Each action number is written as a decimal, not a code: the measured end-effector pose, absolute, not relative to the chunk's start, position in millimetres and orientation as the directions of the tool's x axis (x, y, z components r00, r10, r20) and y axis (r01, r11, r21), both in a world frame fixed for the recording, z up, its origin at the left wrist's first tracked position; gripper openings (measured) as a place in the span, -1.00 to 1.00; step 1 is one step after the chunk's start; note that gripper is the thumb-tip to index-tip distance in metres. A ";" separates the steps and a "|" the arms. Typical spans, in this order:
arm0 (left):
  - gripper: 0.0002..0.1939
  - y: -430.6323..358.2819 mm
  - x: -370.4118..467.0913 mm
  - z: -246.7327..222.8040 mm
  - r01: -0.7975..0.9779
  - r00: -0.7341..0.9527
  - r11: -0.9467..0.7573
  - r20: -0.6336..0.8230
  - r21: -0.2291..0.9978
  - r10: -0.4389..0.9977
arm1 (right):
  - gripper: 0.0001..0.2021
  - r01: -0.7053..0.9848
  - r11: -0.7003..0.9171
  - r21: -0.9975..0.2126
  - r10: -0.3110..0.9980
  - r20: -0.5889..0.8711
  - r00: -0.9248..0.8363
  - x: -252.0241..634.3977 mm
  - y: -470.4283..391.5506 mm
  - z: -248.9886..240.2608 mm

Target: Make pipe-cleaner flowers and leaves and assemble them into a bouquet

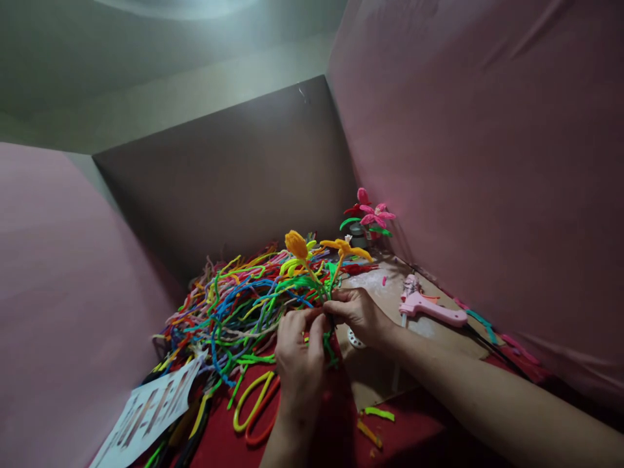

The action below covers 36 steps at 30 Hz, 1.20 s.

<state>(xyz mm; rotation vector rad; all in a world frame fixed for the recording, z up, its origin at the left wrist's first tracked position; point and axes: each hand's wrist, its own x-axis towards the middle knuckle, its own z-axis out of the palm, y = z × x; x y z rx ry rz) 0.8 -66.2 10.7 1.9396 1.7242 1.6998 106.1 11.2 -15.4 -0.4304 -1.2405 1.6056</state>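
Note:
My right hand (358, 313) pinches the green stems of a small bunch of pipe-cleaner flowers. An orange closed bud (296, 245) rises at the bunch's left and an open orange flower (345, 248) at its right, with yellow-green and green pieces between them. Just below and left, my left hand (299, 344) is closed, its fingertips meeting near the lower ends of the stems; what lies between those fingers is too small to make out.
Many loose coloured pipe cleaners (244, 305) pile up at the left, beside a printed sheet (151, 413). A pink glue gun (431, 309) lies on a brown board (370, 377) at the right. Pink flowers (377, 215) stand behind. Scraps (379, 413) lie in front.

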 end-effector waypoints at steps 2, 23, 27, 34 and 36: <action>-0.77 -60.0 -1.4 9.6 0.353 -0.301 -0.302 0.413 0.885 0.859 | -0.85 -0.517 0.035 -0.855 0.852 0.296 -0.432 105.6 10.7 -15.7; -0.77 -51.9 8.8 15.0 0.070 -0.469 -0.292 0.290 0.954 0.834 | -0.75 -0.422 0.076 -0.904 0.759 0.327 -0.564 107.0 5.9 -15.0; -0.74 -55.8 8.6 17.3 0.113 -0.477 -0.207 0.236 0.972 0.847 | -0.78 -0.387 0.066 -0.920 0.769 0.294 -0.568 105.8 -1.6 -9.4; -0.77 -54.0 1.4 7.4 0.301 -0.427 -0.262 0.375 0.917 0.823 | -0.87 -0.316 0.156 -0.936 0.800 0.307 -0.515 102.8 -6.8 -9.6; -0.78 -52.8 0.0 7.0 0.333 -0.418 -0.252 0.382 0.909 0.825 | -0.85 -0.311 0.192 -0.931 0.793 0.334 -0.510 103.4 -5.5 -11.7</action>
